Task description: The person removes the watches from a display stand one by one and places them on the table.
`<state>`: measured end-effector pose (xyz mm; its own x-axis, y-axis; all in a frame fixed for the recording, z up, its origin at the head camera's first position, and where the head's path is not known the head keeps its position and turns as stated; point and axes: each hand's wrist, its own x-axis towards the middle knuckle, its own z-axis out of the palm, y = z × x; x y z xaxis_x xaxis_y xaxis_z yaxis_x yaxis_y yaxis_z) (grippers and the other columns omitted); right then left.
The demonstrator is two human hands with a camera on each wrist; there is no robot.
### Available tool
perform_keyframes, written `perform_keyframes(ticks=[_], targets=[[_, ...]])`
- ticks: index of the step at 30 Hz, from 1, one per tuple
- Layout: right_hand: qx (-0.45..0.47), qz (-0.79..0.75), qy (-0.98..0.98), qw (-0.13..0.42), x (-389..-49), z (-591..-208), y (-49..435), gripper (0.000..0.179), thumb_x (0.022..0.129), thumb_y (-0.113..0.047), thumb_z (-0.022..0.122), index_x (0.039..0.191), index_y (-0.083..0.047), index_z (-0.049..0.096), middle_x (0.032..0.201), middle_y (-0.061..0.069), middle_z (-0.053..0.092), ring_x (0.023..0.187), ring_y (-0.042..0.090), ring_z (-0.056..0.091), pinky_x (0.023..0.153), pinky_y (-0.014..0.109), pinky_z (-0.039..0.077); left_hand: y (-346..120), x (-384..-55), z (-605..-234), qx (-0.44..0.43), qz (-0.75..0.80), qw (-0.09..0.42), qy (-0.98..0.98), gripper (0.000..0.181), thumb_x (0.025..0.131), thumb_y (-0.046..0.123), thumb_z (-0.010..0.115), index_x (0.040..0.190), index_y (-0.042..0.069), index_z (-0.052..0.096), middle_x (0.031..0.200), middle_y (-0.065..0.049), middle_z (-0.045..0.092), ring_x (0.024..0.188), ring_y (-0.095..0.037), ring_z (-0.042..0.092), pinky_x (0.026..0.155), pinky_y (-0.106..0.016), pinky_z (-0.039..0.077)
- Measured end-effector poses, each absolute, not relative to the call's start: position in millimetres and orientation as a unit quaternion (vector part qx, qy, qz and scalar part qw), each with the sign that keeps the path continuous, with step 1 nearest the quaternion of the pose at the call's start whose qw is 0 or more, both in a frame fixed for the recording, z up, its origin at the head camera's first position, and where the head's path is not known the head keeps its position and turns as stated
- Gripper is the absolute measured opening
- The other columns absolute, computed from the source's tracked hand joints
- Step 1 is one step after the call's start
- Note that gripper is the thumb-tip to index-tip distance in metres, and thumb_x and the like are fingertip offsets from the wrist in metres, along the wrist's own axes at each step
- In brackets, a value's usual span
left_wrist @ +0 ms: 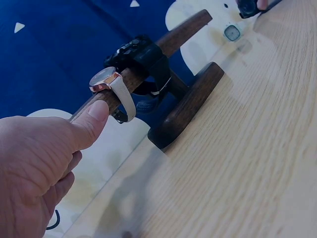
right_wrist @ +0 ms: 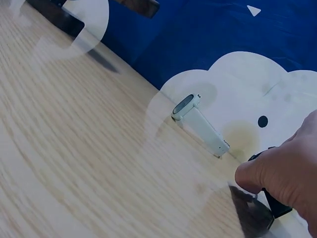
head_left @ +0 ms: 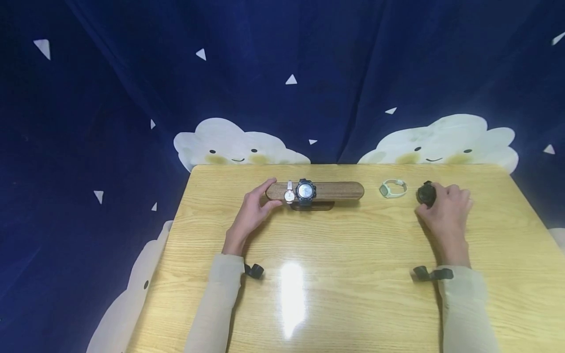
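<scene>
A wooden watch stand (head_left: 337,190) has its bar raised over a flat base (left_wrist: 190,106). On its left half hang a small watch with a white strap (left_wrist: 125,96) and, beside it, a chunky dark watch (head_left: 305,191). My left hand (head_left: 252,210) grips the left end of the bar, its thumb near the white-strapped watch. Over on the right, my right hand (head_left: 448,211) pinches a black watch (head_left: 426,194) at the table; most of its strap is hidden by the hand. Between the stand and that hand, a pale green watch (head_left: 393,189) lies on its side.
The wooden table (head_left: 353,284) ends at the back against a dark blue curtain (head_left: 265,63) printed with white clouds and triangles. A bright light reflection lies on the tabletop between the forearms. Each wrist carries a small black camera.
</scene>
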<state>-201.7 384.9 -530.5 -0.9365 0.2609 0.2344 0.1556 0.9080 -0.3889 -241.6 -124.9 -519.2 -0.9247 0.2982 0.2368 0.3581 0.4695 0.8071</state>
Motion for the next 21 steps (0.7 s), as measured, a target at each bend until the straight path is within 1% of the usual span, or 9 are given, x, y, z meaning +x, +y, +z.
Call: perform_keyframes(ticks=[5, 11, 16, 21], targets=[[-0.101, 0.181, -0.967, 0.151, -202.4, -533.8, 384.5, 0.067, 0.079, -0.007, 0.075, 0.141, 0.008, 0.054, 0.112, 0.031, 0.049, 0.106, 0.052, 0.035, 0.090, 0.065, 0.028, -124.7, -241.7, -519.0, -0.192, -0.479, 0.031, -0.856, 0.069, 0.092, 0.023, 0.079, 0.155, 0.017, 0.051, 0.148, -0.012, 0.061, 0.144, -0.026, 0.050, 0.124, -0.041, 0.036], [-0.096, 0.185, -0.965, 0.160, -203.0, -536.4, 384.0, 0.068, 0.078, -0.004, 0.074, 0.142, 0.007, 0.054, 0.111, 0.031, 0.049, 0.105, 0.051, 0.035, 0.091, 0.065, 0.028, -124.3, -241.4, -518.7, -0.187, -0.478, 0.030, -0.858, 0.069, 0.092, 0.024, 0.079, 0.155, 0.019, 0.051, 0.149, -0.011, 0.060, 0.146, -0.027, 0.048, 0.124, -0.042, 0.036], [-0.094, 0.197, -0.962, 0.166, -202.9, -537.7, 384.6, 0.069, 0.078, -0.004, 0.074, 0.143, 0.007, 0.054, 0.110, 0.030, 0.049, 0.104, 0.051, 0.035, 0.091, 0.064, 0.027, -123.9, -241.4, -518.8, -0.186, -0.476, 0.031, -0.859, 0.070, 0.091, 0.024, 0.079, 0.155, 0.020, 0.051, 0.149, -0.011, 0.060, 0.146, -0.027, 0.048, 0.124, -0.042, 0.036], [-0.099, 0.204, -0.960, 0.161, -202.2, -538.1, 385.5, 0.072, 0.080, -0.009, 0.075, 0.146, 0.005, 0.052, 0.111, 0.029, 0.049, 0.104, 0.051, 0.034, 0.091, 0.064, 0.027, -123.9, -241.5, -519.4, -0.187, -0.477, 0.031, -0.858, 0.071, 0.091, 0.024, 0.080, 0.155, 0.019, 0.050, 0.150, -0.011, 0.059, 0.146, -0.027, 0.047, 0.124, -0.043, 0.036]])
